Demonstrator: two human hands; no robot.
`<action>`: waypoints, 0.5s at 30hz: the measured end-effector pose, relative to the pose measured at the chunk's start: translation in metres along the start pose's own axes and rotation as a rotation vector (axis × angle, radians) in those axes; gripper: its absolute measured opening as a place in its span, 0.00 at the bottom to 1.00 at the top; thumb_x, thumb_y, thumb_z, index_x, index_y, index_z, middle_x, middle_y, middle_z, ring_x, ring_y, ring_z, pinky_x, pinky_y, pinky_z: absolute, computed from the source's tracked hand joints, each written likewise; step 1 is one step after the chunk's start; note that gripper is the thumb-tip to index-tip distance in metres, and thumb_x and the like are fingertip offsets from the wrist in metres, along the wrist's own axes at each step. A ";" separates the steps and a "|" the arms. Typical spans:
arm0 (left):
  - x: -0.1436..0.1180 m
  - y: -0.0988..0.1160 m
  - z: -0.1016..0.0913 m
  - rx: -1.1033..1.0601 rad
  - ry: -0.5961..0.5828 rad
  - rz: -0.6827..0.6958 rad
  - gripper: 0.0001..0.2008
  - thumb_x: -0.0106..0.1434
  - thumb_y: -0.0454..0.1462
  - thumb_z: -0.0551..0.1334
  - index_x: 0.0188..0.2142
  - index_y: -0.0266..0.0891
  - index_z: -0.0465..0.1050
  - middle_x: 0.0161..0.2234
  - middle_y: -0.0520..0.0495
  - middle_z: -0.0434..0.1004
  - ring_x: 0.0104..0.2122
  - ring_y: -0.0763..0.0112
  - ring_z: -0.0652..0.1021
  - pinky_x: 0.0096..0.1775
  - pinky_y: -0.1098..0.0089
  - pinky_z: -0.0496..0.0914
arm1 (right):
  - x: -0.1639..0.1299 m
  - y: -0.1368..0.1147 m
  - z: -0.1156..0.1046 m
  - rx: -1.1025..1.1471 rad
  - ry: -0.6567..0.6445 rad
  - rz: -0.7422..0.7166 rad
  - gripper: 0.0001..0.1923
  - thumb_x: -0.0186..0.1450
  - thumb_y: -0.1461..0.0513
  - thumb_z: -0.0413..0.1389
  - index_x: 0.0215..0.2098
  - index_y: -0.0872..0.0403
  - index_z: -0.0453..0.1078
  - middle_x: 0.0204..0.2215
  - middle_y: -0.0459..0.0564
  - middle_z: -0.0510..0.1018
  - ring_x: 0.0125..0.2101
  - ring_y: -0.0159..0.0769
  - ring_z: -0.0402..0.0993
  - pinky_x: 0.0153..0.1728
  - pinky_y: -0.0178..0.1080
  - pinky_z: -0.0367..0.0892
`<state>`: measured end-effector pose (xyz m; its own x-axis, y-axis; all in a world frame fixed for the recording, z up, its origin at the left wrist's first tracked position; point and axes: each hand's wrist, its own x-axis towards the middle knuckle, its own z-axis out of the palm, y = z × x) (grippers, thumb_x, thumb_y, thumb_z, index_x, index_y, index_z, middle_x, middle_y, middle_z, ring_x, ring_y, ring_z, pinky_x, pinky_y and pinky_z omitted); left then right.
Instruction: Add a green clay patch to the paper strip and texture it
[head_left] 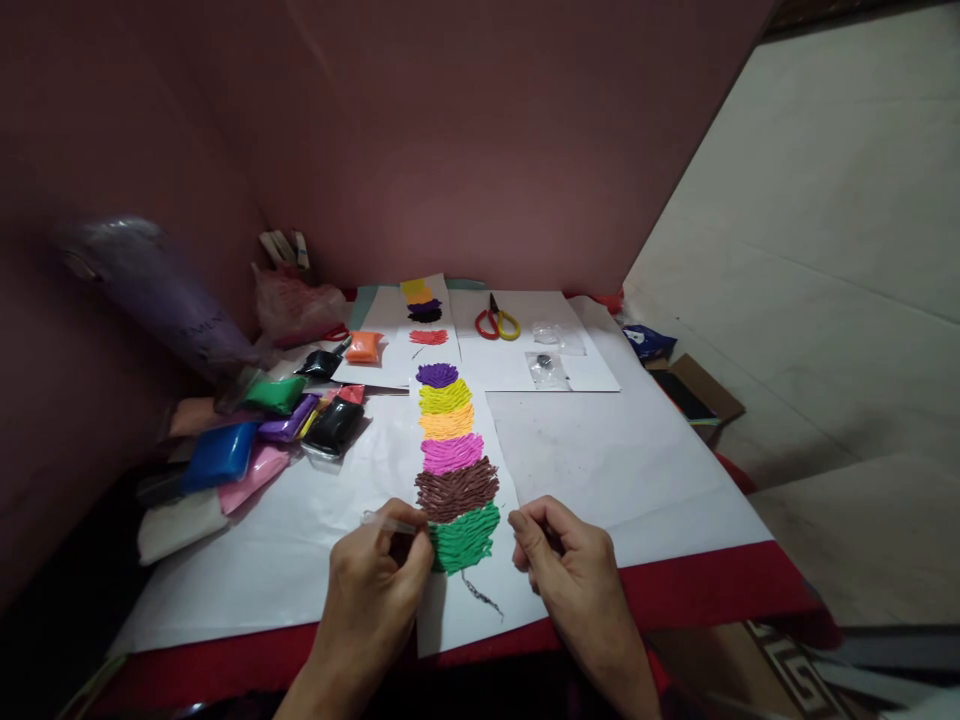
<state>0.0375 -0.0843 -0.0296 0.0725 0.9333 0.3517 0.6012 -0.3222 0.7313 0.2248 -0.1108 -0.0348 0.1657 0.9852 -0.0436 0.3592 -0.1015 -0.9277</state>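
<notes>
Clay picture (456, 470): a column of textured bands on a white paper strip (465, 600), lying near the front edge of the table (675, 590); from the far end the bands run purple, yellow-green, orange, pink, brown and green, each ridged with short strokes. Below the green band a thin dark scribbled line trails toward the paper's near edge.

Left hand (379, 585): curled nearly closed, fingers pinched around a thin clear stick-like tool (386, 520) (hard to make out), its working end right at the left edge of the green band.

Right hand (570, 565): loosely curled, thumb and forefinger close together, resting on the paper strip just beside the green band; I cannot tell whether it pinches anything.

Doing it well: judging by the ridged surface, the tool should press lightly and evenly so the new strokes match the ones above, while the other hand keeps the paper from sliding.

Clay packs (262, 435): a heap of wrapped blocks to the left (blue, green, pink, purple, black), with an orange pack (364, 346) farther back.

Second sheet (424, 315): near the wall, carrying smaller patches of yellow, dark purple and red.

Scissors (496, 322): red and yellow handles, on white paper at the back, well apart from the hands; small clear bags (547, 368) lie beside them.
</notes>
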 end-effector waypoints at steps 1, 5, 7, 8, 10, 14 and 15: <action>0.000 0.000 0.000 0.001 0.001 0.003 0.07 0.60 0.33 0.57 0.28 0.40 0.72 0.22 0.53 0.76 0.21 0.76 0.76 0.24 0.76 0.68 | 0.000 0.000 0.000 0.001 0.000 -0.002 0.18 0.68 0.51 0.50 0.26 0.53 0.65 0.18 0.44 0.70 0.17 0.28 0.61 0.17 0.30 0.58; 0.000 0.002 0.000 0.005 0.004 0.006 0.07 0.59 0.33 0.57 0.27 0.40 0.72 0.21 0.54 0.76 0.21 0.76 0.76 0.24 0.77 0.68 | -0.001 0.000 -0.001 0.006 0.000 -0.005 0.18 0.68 0.51 0.50 0.25 0.53 0.65 0.18 0.44 0.69 0.17 0.28 0.61 0.17 0.30 0.58; 0.000 0.001 0.000 0.008 0.009 0.001 0.07 0.59 0.33 0.57 0.27 0.40 0.72 0.21 0.54 0.76 0.21 0.76 0.76 0.24 0.77 0.69 | -0.001 -0.001 -0.001 0.007 0.000 -0.007 0.18 0.68 0.51 0.50 0.25 0.53 0.65 0.18 0.44 0.69 0.17 0.28 0.61 0.17 0.30 0.58; 0.000 0.001 0.000 0.008 0.013 -0.006 0.07 0.59 0.33 0.57 0.27 0.40 0.72 0.22 0.54 0.77 0.21 0.76 0.76 0.24 0.77 0.69 | -0.001 -0.001 -0.001 0.007 -0.001 -0.008 0.18 0.68 0.51 0.50 0.25 0.53 0.65 0.18 0.44 0.69 0.17 0.28 0.61 0.17 0.31 0.58; 0.000 0.001 -0.001 0.006 0.029 -0.033 0.07 0.59 0.34 0.58 0.27 0.40 0.73 0.22 0.54 0.77 0.21 0.75 0.76 0.23 0.77 0.69 | -0.001 -0.002 -0.001 0.001 0.001 -0.011 0.18 0.68 0.51 0.50 0.25 0.53 0.65 0.18 0.44 0.70 0.17 0.29 0.61 0.17 0.31 0.58; -0.002 0.001 -0.002 -0.055 0.059 -0.127 0.06 0.58 0.36 0.59 0.27 0.40 0.73 0.22 0.53 0.78 0.21 0.75 0.77 0.22 0.77 0.70 | -0.001 -0.004 -0.002 -0.016 0.003 -0.009 0.18 0.67 0.51 0.50 0.25 0.53 0.65 0.18 0.44 0.70 0.18 0.29 0.62 0.18 0.31 0.58; -0.002 0.002 -0.002 -0.082 0.059 -0.157 0.06 0.58 0.36 0.60 0.27 0.40 0.74 0.22 0.53 0.78 0.21 0.74 0.78 0.23 0.78 0.71 | -0.001 -0.004 -0.002 -0.019 0.002 -0.007 0.18 0.67 0.51 0.50 0.25 0.53 0.66 0.18 0.44 0.70 0.18 0.29 0.62 0.18 0.31 0.58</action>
<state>0.0365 -0.0868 -0.0276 -0.0659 0.9630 0.2613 0.5346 -0.1871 0.8241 0.2252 -0.1115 -0.0304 0.1650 0.9856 -0.0363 0.3781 -0.0972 -0.9206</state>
